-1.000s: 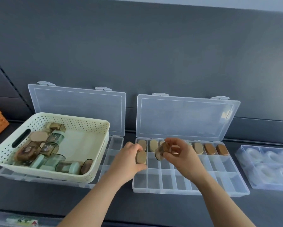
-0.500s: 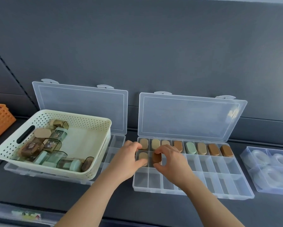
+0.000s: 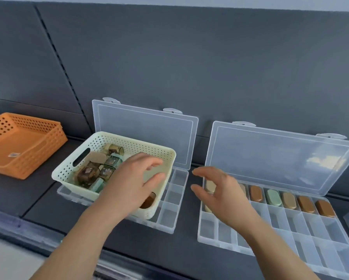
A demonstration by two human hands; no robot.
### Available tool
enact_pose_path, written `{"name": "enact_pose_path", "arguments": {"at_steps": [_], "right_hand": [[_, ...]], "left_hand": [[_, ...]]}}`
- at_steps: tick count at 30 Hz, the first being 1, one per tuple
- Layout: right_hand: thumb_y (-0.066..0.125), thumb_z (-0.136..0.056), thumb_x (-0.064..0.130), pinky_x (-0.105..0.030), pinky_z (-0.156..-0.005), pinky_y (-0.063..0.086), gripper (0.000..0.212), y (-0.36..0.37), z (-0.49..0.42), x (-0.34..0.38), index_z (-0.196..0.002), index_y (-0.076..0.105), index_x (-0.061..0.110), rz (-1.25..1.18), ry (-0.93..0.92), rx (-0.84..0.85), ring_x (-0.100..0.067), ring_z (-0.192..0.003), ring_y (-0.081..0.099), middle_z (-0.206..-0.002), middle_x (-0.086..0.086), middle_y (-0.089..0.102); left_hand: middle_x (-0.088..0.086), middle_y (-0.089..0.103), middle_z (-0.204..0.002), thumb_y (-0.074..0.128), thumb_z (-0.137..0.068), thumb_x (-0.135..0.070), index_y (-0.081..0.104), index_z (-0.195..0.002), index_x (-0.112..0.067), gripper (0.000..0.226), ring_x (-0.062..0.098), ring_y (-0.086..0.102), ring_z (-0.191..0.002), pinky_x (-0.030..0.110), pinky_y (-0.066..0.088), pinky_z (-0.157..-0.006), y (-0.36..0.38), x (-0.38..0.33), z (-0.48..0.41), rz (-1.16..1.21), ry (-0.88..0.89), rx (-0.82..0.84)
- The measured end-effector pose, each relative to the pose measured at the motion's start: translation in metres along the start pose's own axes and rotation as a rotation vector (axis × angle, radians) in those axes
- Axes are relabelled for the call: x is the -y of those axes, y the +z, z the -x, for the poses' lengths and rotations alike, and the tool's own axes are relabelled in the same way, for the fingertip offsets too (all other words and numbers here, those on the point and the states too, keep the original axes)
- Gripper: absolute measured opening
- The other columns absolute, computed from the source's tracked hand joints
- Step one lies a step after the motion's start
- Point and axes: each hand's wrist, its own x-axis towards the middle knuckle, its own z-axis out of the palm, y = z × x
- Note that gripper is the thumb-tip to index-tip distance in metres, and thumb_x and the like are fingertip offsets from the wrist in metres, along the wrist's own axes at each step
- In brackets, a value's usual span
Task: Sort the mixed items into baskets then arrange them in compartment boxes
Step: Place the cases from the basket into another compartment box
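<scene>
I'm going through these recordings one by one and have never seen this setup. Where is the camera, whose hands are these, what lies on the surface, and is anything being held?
There is no machine here. A person works with bare hands, and the one picture comes from a camera worn on their head, looking forward and down. The left hand reaches, fingers spread, over a cream basket of small capped containers. That basket sits on an open clear compartment box. The right hand hovers open over the left end of a second compartment box, whose back row holds tan and brown oval pieces and one green oval piece. An orange basket stands far left. Neither hand has a grip on anything.
</scene>
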Motion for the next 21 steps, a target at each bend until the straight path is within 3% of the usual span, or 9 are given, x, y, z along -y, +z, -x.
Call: {"name": "enact_pose_path", "arguments": {"at_steps": [6, 10, 14, 17, 19, 20, 21], "right_hand": [[0.060, -0.091, 0.034, -0.011, -0.087, 0.041, 0.034, 0.043, -0.055, 0.055, -0.124, 0.059, 0.029, -0.085, -0.023, 0.119, 0.005, -0.099, 0.050, -0.124, 0.018, 0.058], [0.059, -0.093, 0.031, -0.020, -0.094, 0.044, 0.037, 0.078, -0.097, 0.083, -0.129, 0.057, 0.023, -0.039, 0.013, 0.225, -0.003, -0.108, 0.053, -0.129, 0.010, 0.058], [0.058, -0.093, 0.033, -0.026, -0.100, 0.044, 0.040, 0.113, -0.132, 0.099, -0.131, 0.055, 0.024, 0.007, 0.093, 0.307, -0.010, -0.116, 0.055, -0.134, 0.008, 0.056], [0.059, -0.092, 0.031, -0.029, -0.102, 0.043, 0.042, 0.136, -0.151, 0.107, -0.132, 0.055, 0.018, -0.015, 0.174, 0.366, -0.014, -0.119, 0.054, -0.133, 0.004, 0.057], [0.059, -0.091, 0.029, -0.031, -0.095, 0.045, 0.031, 0.147, -0.160, 0.111, -0.120, 0.062, 0.019, -0.023, 0.239, 0.386, -0.019, -0.109, 0.058, -0.119, 0.003, 0.063], [0.060, -0.090, 0.028, -0.030, -0.086, 0.046, 0.012, 0.152, -0.163, 0.113, -0.100, 0.065, 0.023, -0.018, 0.267, 0.385, -0.019, -0.096, 0.058, -0.100, 0.005, 0.063], [0.060, -0.089, 0.026, -0.029, -0.076, 0.043, 0.011, 0.154, -0.164, 0.115, -0.078, 0.059, 0.026, -0.016, 0.284, 0.375, -0.018, -0.080, 0.053, -0.080, 0.008, 0.056]], "left_hand": [[-0.009, 0.062, -0.117, 0.067, -0.087, -0.028, 0.064, -0.120, -0.024, 0.034, 0.010, 0.058, -0.104, 0.034, 0.048, -0.093, -0.051, 0.102, -0.015, -0.132, -0.199, -0.027], [-0.003, 0.057, -0.132, 0.065, -0.088, -0.031, 0.057, -0.131, -0.025, 0.044, 0.019, 0.049, -0.121, 0.036, 0.042, -0.100, -0.060, 0.157, -0.037, -0.316, -0.197, 0.138], [-0.005, 0.066, -0.116, 0.060, -0.087, -0.034, 0.065, -0.111, -0.028, 0.025, 0.018, 0.059, -0.106, 0.036, 0.044, -0.090, -0.056, 0.181, -0.060, -0.556, -0.033, 0.304], [-0.005, 0.068, -0.103, 0.056, -0.087, -0.029, 0.061, -0.089, -0.026, 0.006, 0.019, 0.060, -0.095, 0.033, 0.035, -0.075, -0.057, 0.184, -0.071, -0.619, 0.064, 0.327], [-0.006, 0.066, -0.094, 0.052, -0.089, -0.025, 0.052, -0.084, -0.025, 0.005, 0.020, 0.060, -0.092, 0.032, 0.031, -0.072, -0.060, 0.186, -0.072, -0.579, 0.119, 0.312], [-0.008, 0.065, -0.095, 0.051, -0.091, -0.024, 0.054, -0.090, -0.024, 0.004, 0.019, 0.059, -0.095, 0.032, 0.032, -0.074, -0.061, 0.189, -0.070, -0.532, 0.136, 0.302], [-0.010, 0.064, -0.102, 0.049, -0.094, -0.025, 0.057, -0.103, -0.025, 0.012, 0.017, 0.058, -0.101, 0.032, 0.034, -0.080, -0.062, 0.194, -0.066, -0.470, 0.141, 0.278]]}}
